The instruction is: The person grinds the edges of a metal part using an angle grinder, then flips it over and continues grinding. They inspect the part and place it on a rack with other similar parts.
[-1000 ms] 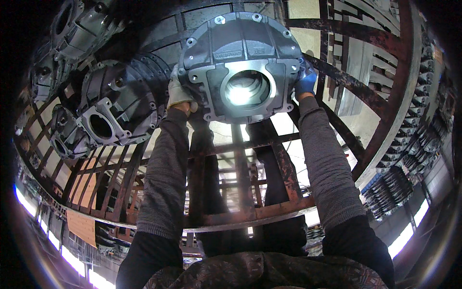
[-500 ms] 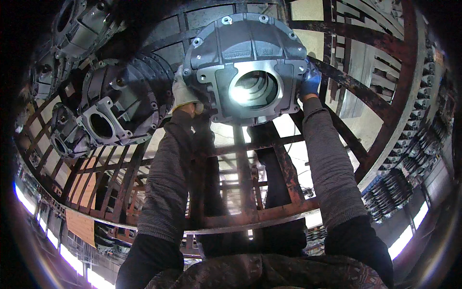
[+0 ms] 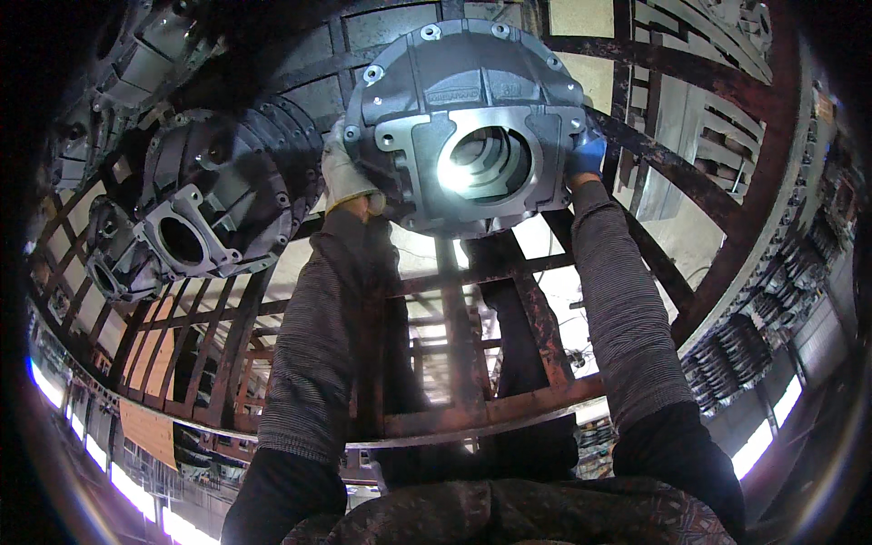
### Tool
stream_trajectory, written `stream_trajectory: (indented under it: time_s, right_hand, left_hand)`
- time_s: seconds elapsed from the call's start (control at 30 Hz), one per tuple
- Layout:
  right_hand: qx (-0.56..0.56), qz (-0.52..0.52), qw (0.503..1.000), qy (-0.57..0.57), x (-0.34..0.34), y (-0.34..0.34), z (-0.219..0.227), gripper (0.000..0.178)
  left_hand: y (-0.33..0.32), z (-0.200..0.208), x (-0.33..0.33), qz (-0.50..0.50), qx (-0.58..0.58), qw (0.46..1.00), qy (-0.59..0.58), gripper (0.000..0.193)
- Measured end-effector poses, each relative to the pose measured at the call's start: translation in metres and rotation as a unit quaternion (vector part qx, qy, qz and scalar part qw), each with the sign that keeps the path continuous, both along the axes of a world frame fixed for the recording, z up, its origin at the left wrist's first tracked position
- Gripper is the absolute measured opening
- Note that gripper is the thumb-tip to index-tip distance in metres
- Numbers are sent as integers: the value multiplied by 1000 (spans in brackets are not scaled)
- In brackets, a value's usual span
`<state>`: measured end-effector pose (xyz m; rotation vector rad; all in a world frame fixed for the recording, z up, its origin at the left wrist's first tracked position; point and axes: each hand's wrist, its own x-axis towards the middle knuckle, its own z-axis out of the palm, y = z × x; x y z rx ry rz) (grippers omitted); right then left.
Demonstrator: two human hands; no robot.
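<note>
Between my two hands is a large grey cast-metal housing [image 3: 472, 80] with a flat machined face and a round bore, which a bright light shines into. My left hand [image 3: 343, 173], in a pale glove with a loose cuff, grips its left side. On the opposite side, my right hand [image 3: 586, 162] in a blue glove holds the edge; most of its fingers are hidden behind the casting. Both forearms reach forward in grey knitted sleeves. Whether the housing rests on the rack bars or hangs just above them, I cannot tell.
More grey housings [image 3: 227, 173] sit close together at the left, one with a square flange facing me. A rusty metal frame [image 3: 495, 411] with crossing bars lies under everything. Stacks of dark ribbed parts [image 3: 727, 356] stand beyond it at the right. A wooden board [image 3: 147, 431] shows at lower left.
Within the view, the housing sits slightly farther right, while the housings at the left have shifted a little left. Both hands keep their hold on it.
</note>
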<state>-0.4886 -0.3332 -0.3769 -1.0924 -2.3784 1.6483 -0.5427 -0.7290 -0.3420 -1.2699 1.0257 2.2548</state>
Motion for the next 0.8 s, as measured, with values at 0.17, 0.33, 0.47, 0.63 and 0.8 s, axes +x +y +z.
stream_trajectory:
  time_s: [0.17, 0.33, 0.47, 0.63, 0.8]
  right_hand:
    - [57, 39, 997, 29, -2, -3, 5, 36]
    - [-56, -59, 996, 29, -3, -7, -1, 35]
    - [-13, -15, 999, 50, 0, -6, -3, 35]
    - [99, 33, 994, 12, 1, 0, -1, 35]
    - [46, 8, 999, 19, -6, -11, 10, 39]
  left_hand:
    - [-8, -20, 3, 3, -31, 1000, -2, 43]
    - [-5, -12, 0, -12, -88, 996, 4, 43]
    - [19, 26, -5, 26, -132, 991, -21, 45]
    - [33, 38, -6, 68, -144, 987, 35, 37]
    - [20, 7, 8, -32, -263, 949, 170, 37]
